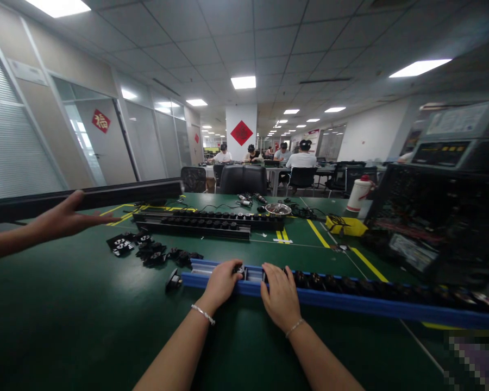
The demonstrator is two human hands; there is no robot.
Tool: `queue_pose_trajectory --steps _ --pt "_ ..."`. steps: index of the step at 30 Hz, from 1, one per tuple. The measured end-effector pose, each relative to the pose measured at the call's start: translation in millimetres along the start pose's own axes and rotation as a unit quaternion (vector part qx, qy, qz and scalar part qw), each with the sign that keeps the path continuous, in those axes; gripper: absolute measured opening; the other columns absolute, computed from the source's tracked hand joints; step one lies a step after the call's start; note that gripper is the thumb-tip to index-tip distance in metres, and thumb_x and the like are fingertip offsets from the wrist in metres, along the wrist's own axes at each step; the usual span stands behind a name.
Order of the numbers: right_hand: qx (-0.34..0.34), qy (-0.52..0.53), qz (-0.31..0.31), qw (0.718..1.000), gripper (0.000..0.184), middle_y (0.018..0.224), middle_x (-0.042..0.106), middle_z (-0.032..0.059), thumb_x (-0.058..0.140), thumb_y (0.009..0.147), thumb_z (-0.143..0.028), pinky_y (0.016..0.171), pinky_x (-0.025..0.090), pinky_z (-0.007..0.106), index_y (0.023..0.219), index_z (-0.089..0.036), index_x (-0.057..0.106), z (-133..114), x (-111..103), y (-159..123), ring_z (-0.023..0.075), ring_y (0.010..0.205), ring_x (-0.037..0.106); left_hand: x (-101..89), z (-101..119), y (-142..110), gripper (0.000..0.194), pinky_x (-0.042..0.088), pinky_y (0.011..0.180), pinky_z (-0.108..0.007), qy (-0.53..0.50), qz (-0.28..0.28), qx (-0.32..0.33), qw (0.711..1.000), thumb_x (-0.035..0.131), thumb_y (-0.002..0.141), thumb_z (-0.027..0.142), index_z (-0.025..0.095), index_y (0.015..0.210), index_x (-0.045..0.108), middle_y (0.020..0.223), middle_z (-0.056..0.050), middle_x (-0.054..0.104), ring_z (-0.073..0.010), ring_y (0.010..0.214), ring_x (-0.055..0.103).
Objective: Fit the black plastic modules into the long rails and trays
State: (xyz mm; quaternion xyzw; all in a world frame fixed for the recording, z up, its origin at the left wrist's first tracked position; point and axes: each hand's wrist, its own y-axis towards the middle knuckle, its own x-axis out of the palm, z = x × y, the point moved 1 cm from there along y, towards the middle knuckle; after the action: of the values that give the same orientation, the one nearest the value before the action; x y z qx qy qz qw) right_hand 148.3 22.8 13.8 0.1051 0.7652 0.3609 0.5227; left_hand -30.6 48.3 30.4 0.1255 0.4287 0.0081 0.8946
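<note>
A long blue rail point(350, 301) lies across the near part of the green table, its channel holding a row of small black modules point(334, 282) with round faces. Near the rail's left end, my left hand point(221, 282) pinches a single black module point(239, 270) inside the channel. A short stretch of bare channel point(253, 273) shows between my hands. My right hand point(280, 293) grips over the rail at the row's left end, fingers on top, thumb on the near side; the module beneath is mostly hidden. One loose black module point(173, 281) sits just off the rail's left end.
Loose black modules point(150, 251) lie in a pile beyond the rail. Dark rails point(195, 227) with modules lie farther back. At left, another person's hand point(61, 220) is against a long black rail point(146, 190). A metal dish point(277, 208), white bottle point(356, 194) and open computer case point(432, 217) stand behind.
</note>
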Motion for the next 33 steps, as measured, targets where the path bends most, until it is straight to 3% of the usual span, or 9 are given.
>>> queue_pose_trajectory --steps 18,33 --pt "0.003 -0.002 -0.004 1.0 0.036 0.12 0.058 0.0062 0.039 0.085 -0.025 0.108 0.018 0.042 0.118 -0.019 0.052 1 0 0 0.0178 0.114 0.048 -31.0 -29 -8 0.035 0.037 0.096 -0.03 0.004 0.011 -0.055 0.998 0.054 0.078 0.021 0.021 0.112 0.058 0.115 -0.006 0.063 -0.0187 0.107 0.055" --pt "0.003 0.005 0.003 1.0 0.035 0.119 0.059 0.0057 0.041 0.085 -0.023 0.108 0.018 0.041 0.117 -0.018 0.053 1 -1 0 0.0174 0.113 0.049 -43.1 -47 -10 0.037 0.037 0.097 -0.03 0.021 0.028 -0.064 0.997 0.052 0.078 0.02 0.022 0.114 0.057 0.117 -0.005 0.062 -0.0186 0.109 0.055"
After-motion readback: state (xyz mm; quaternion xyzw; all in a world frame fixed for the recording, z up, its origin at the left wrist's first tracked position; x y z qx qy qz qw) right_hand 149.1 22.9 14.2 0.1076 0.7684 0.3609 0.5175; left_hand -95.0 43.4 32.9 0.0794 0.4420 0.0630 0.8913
